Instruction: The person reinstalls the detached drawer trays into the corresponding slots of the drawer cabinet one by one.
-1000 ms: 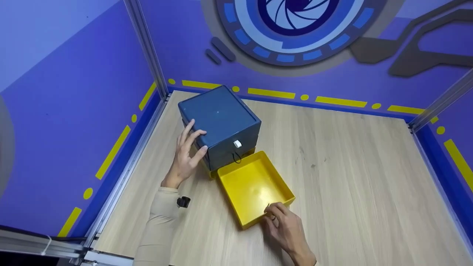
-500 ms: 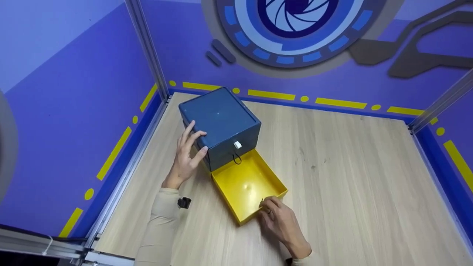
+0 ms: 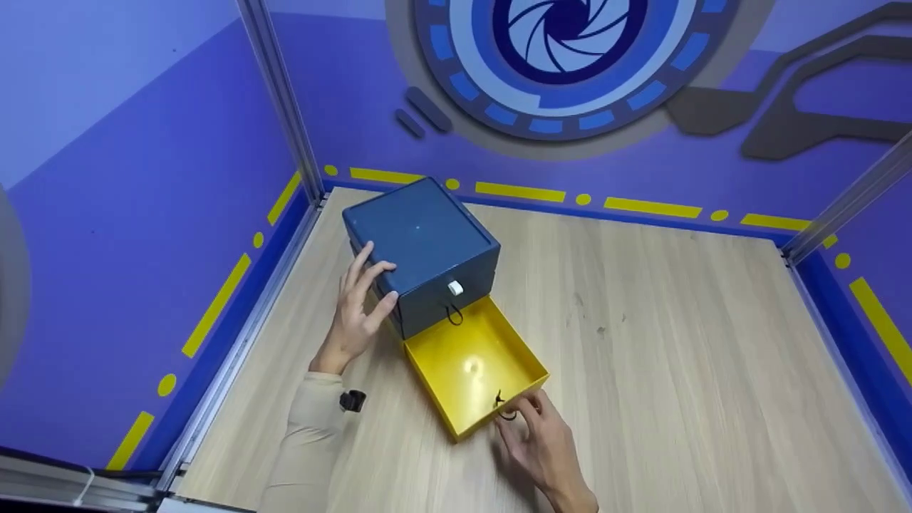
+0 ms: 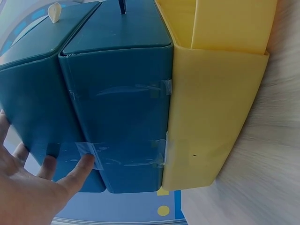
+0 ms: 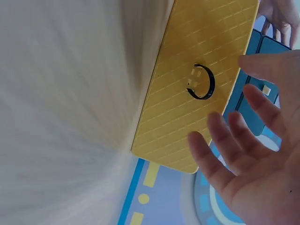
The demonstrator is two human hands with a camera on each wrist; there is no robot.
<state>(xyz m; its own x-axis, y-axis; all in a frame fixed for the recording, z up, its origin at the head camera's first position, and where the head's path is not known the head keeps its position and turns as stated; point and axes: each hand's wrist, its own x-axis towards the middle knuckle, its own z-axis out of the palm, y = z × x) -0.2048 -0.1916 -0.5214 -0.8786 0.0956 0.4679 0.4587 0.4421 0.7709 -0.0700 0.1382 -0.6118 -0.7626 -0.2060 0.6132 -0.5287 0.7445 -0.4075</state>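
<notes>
A stack of drawers stands at the table's left: two dark blue tiers (image 3: 420,235) over a yellow one (image 4: 211,112). The yellow drawer (image 3: 456,370) sticks far out of its case and holds nothing in its visible part. My left hand (image 3: 350,324) rests with spread fingers on the blue side and top edge. In the right wrist view, my right hand (image 5: 255,154) has loosely bent fingers around the front of the drawer, gripping nothing. The black loop handle (image 5: 211,83) on the yellow front stands free of the fingers.
The upper blue drawer has a white pull tab (image 3: 455,288); the lower one has a black loop (image 3: 454,315). Clear tape (image 4: 91,154) joins the tiers. Purple panels (image 3: 199,142) with metal posts enclose the wooden table (image 3: 662,342).
The yellow drawer has slid toward the stack, its back end now beneath the blue tiers. My right hand followed it and has let go of the loop handle. My left hand stays put.
</notes>
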